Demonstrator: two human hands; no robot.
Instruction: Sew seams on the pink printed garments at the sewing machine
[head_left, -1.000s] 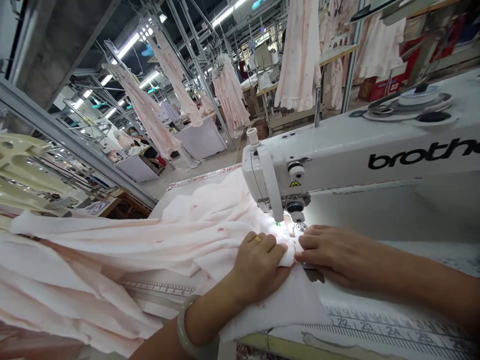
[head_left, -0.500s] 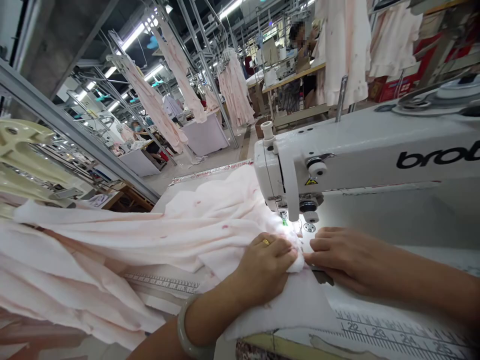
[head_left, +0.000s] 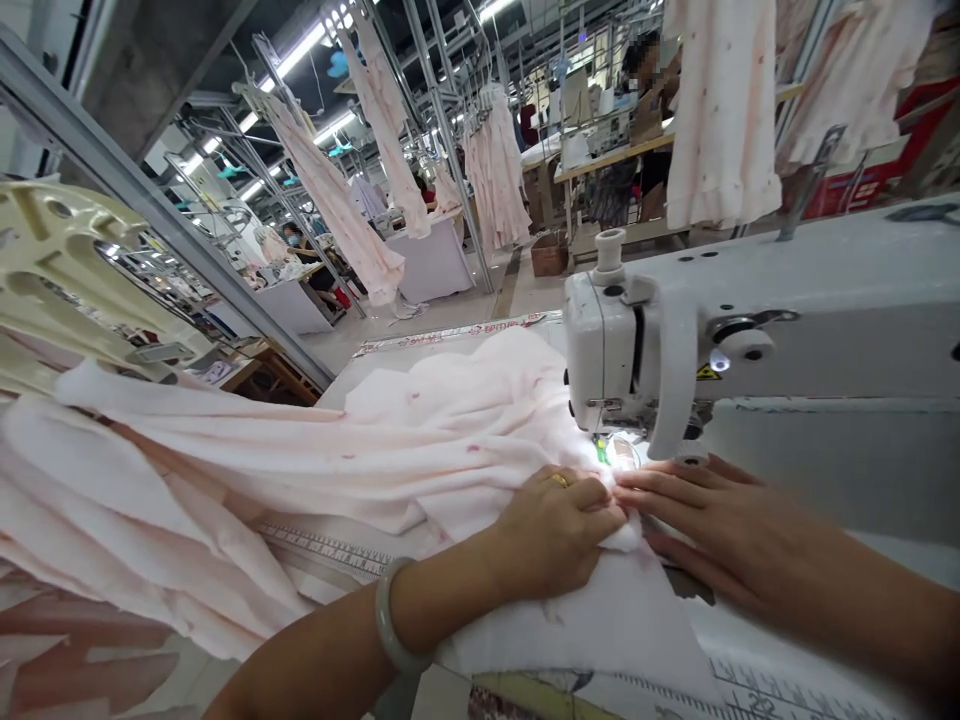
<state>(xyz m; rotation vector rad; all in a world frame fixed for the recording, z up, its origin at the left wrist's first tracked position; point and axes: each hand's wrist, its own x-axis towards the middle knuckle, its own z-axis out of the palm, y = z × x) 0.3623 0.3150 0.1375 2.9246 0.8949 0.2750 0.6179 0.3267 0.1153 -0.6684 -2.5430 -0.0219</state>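
Pale pink fabric (head_left: pixel 420 440) with small darker spots lies in folds across the sewing machine table and runs off to the left. My left hand (head_left: pixel 559 530), with a ring and a wrist bangle, is closed on the fabric just in front of the needle area. Beside it, my right hand (head_left: pixel 712 520) lies with fingers stretched out, its fingertips touching the fabric's edge near the lit presser foot. The white sewing machine (head_left: pixel 615 340) stands over the fabric, its lamp shining brightly. Glare hides the needle itself.
A printed ruler strip (head_left: pixel 330 548) runs along the table. At the left stands a cream-coloured frame (head_left: pixel 67 250). Behind, pink garments (head_left: pixel 724 120) hang from rails, and a co-worker (head_left: pixel 649 110) sits at another table. A cardboard box (head_left: pixel 550 254) rests on the floor.
The view has shifted, so the machine appears further right. My right hand has come closer to the needle area, with its fingers straightened and laid flatter. My left hand keeps its grip.
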